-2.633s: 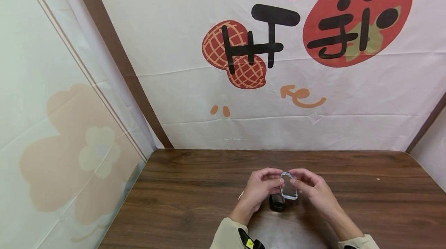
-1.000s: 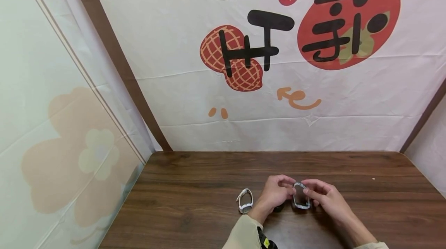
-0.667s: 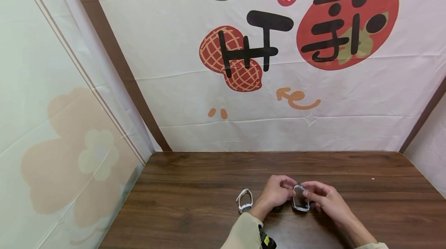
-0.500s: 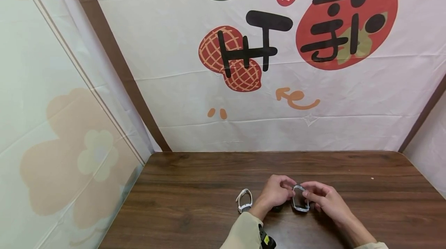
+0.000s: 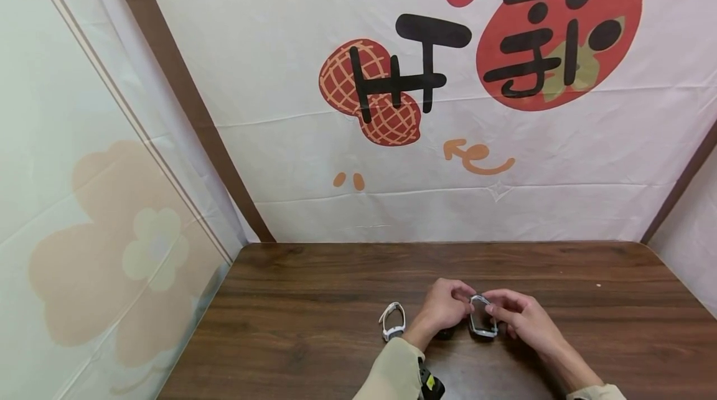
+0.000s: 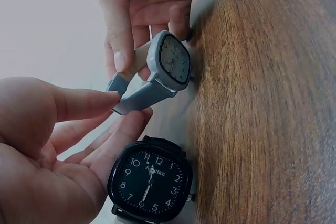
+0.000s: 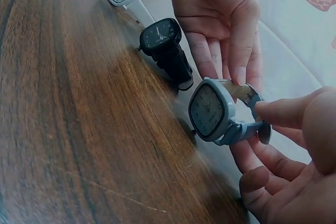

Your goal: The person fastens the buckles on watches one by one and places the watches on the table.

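Both hands hold a pale blue wristwatch, its strap closed into a loop, upright at the table. My left hand (image 5: 444,306) pinches the strap from the left between thumb and fingers. From the other side, my right hand (image 5: 523,320) pinches the strap too. The blue watch (image 7: 211,109) has a rounded square case, and its dial faces the wearer's side. Beside the left hand stands a black watch (image 6: 151,179), mostly hidden by that hand in the head view. A white watch (image 5: 394,330) stands farther left, near the left wrist.
The watches stand on a dark wood-grain table (image 5: 313,300). A white printed cloth (image 5: 302,157) hangs behind the table's far edge, and another covers the left side. A tiny pale speck (image 5: 598,285) lies at the right of the table.
Since the oldest frame, both hands and the blue watch have shifted right in the head view. The white watch has come out from behind the left wrist. Over the last second, they barely move.
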The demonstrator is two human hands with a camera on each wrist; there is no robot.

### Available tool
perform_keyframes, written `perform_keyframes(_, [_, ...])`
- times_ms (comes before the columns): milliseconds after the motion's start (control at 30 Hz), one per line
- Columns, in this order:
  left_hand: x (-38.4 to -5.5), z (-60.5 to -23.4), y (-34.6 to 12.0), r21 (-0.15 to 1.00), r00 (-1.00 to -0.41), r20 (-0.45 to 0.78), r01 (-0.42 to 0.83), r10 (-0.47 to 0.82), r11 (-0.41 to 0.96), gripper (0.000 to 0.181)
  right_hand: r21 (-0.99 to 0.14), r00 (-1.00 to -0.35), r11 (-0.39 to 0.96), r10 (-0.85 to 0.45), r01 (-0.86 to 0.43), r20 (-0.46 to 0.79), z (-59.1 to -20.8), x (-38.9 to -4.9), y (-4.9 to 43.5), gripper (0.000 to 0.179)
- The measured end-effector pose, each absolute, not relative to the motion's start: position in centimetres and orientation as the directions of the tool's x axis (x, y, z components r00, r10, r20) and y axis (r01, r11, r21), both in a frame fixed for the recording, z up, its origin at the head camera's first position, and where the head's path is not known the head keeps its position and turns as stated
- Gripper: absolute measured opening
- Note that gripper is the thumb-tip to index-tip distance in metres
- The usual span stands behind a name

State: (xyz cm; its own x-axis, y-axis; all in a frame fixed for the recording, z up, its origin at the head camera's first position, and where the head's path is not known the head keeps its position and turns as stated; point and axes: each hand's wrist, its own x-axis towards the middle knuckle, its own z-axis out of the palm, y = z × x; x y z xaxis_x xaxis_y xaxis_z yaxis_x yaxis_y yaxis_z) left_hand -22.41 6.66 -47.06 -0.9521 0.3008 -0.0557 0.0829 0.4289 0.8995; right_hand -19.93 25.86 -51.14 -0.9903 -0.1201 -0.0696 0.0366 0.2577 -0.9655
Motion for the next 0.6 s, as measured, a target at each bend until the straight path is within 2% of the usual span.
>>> perform_keyframes(600, [-22.63, -47.05, 6.94, 0.896, -0.971, -0.075, 0.033, 0.226, 0.443, 0.025, -0.951, -0.99, 0.307, -0.12, 0.033, -0.073, -51.09, -20.59, 25.95, 0.034])
